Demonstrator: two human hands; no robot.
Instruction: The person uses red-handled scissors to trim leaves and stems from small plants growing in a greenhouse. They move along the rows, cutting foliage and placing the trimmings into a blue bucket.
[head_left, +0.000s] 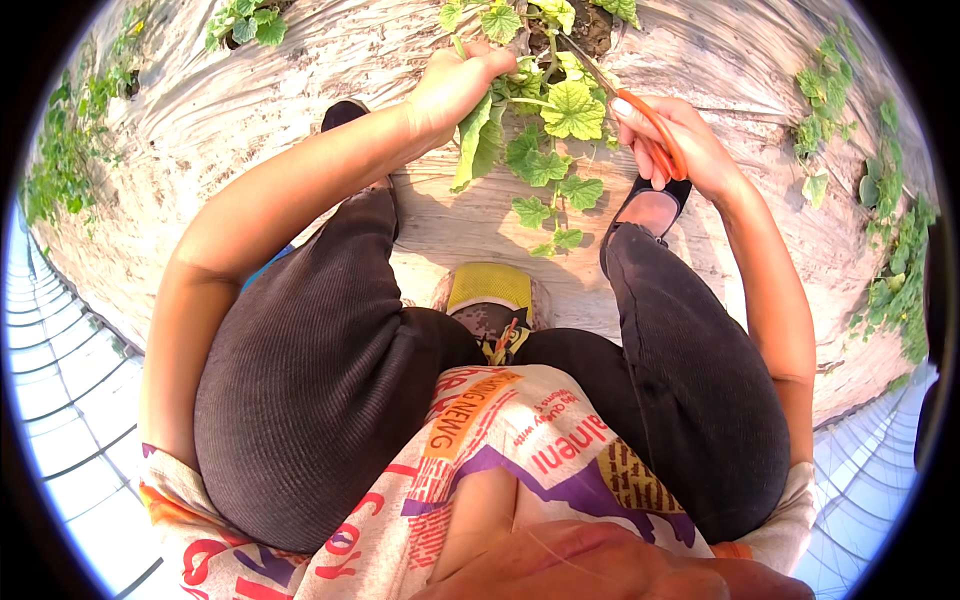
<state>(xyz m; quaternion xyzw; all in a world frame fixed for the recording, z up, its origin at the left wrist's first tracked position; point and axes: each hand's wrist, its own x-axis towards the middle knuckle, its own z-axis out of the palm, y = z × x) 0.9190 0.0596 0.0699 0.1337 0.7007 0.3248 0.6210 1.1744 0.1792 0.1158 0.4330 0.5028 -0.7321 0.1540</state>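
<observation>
A leafy vine plant (574, 111) grows from a hole in the plastic ground film, its trailing shoot reaching towards me between my feet. My left hand (459, 88) is closed around leaves of it, with large green leaves (478, 142) hanging below the fingers. Orange-handled scissors (660, 135) are in my right hand (679, 142), the fingers around the handles. Their blades point up and left to the stem near the plant's base; whether the tips touch the stem I cannot tell.
Pale plastic film (262, 142) covers the soil. More vines grow at the top left (251, 24), far left (71, 154) and right (825, 97). My dark shoes (664, 196) stand on either side of the trailing shoot. A yellow mesh item (491, 283) lies between my legs.
</observation>
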